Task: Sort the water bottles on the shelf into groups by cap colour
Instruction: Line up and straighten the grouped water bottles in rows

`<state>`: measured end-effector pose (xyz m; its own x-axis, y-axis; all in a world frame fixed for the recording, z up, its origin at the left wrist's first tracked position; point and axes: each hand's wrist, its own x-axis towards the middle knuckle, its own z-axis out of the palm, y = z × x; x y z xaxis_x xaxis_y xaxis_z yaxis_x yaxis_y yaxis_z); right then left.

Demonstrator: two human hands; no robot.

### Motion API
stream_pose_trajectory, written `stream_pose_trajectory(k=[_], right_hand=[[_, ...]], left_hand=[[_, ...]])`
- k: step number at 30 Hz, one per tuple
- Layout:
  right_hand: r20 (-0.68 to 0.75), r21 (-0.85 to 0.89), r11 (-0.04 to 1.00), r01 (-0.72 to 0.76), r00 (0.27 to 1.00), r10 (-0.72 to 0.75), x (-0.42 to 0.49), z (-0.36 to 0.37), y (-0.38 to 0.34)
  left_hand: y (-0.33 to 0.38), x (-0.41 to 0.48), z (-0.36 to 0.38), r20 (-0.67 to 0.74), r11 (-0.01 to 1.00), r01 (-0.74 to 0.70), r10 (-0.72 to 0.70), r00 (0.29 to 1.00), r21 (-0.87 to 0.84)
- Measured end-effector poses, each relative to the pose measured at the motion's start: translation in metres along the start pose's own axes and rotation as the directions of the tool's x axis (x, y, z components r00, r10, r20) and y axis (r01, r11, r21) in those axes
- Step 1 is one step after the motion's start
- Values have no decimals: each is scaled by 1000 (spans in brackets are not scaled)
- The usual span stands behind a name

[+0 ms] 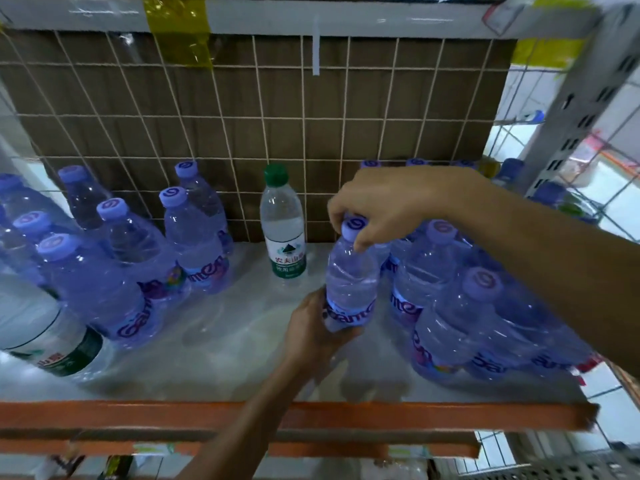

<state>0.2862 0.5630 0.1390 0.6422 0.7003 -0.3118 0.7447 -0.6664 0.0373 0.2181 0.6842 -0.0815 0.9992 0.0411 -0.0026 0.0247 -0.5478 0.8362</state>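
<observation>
Together, right hand [388, 206] pinching cap, left hand [317, 327] cupping purple-capped bottle [349, 282]

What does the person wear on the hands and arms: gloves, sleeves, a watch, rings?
Nothing that shows. The left hand and the right hand have no gloves and no visible rings. The left forearm and the right forearm are uncovered: no sleeve, watch or bracelet is in view.
</observation>
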Motion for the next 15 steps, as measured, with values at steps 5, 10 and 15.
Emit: stream_pose_trajectory(k=[5,10,15], right_hand=[[-2,39,998,-50,999,51,-20,12,21],[-7,36,999,-33,999,33,-20,14,27],[6,-34,999,-9,1000,10,-18,5,22]], left_hand=[[9,6,21,38,996,-69,67,997,53],[13,7,27,-5,997,-68,69,998,47],[10,3,32,-8,999,-53,53,999,6]])
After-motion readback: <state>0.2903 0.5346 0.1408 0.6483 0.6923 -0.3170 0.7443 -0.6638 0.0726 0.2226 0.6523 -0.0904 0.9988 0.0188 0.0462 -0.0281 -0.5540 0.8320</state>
